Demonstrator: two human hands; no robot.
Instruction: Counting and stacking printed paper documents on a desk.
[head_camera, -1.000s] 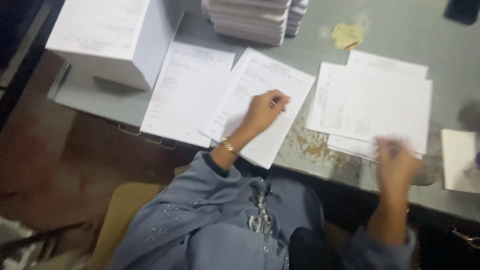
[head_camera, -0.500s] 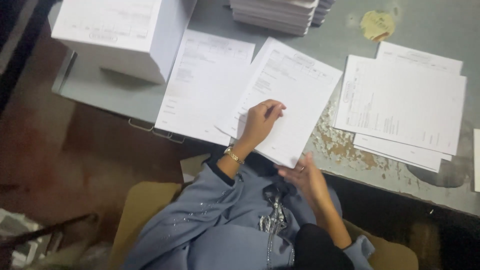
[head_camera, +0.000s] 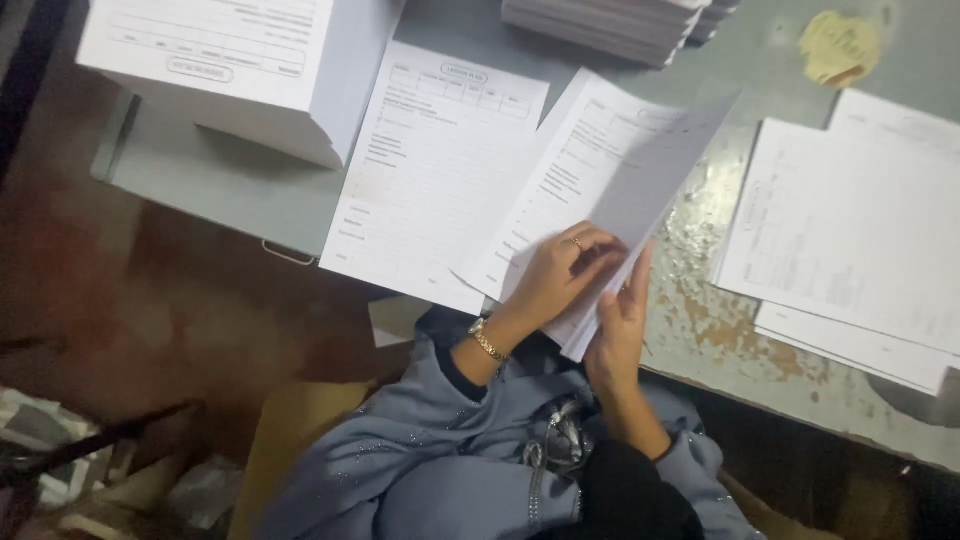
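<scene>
**Both hands on a small stack of printed forms at the desk edge**

The left hand (head_camera: 560, 275) lay curled on top of a stack of forms (head_camera: 600, 190), its fingers bent down onto the paper in a narrow grip; a ring showed on one finger and a gold bracelet (head_camera: 487, 341) circled the wrist. The right hand (head_camera: 620, 325) stood edge-on against the stack's right side, fingers straight and pressed flat along the sheets' edge, thumb hidden behind the paper. The top sheet was lifted and bent, so its underside and the sheets beneath were hard to make out. The stack overhung the near edge of the desk (head_camera: 230, 190).

Just left of it, touching or slightly under it, lay a single printed form (head_camera: 430, 170). Farther left stood a thick white ream (head_camera: 220, 60), cut off by the top edge. Another pile of paper (head_camera: 610, 25) at the top was also cut off. To the right, well apart, lay loose sheets (head_camera: 850, 230), running out of view. A crumpled yellowish scrap (head_camera: 838, 45) sat near the top right. The desk's paint was chipped and rusty between the stacks. Grey-blue sleeves (head_camera: 420, 440) filled the lower part.
</scene>
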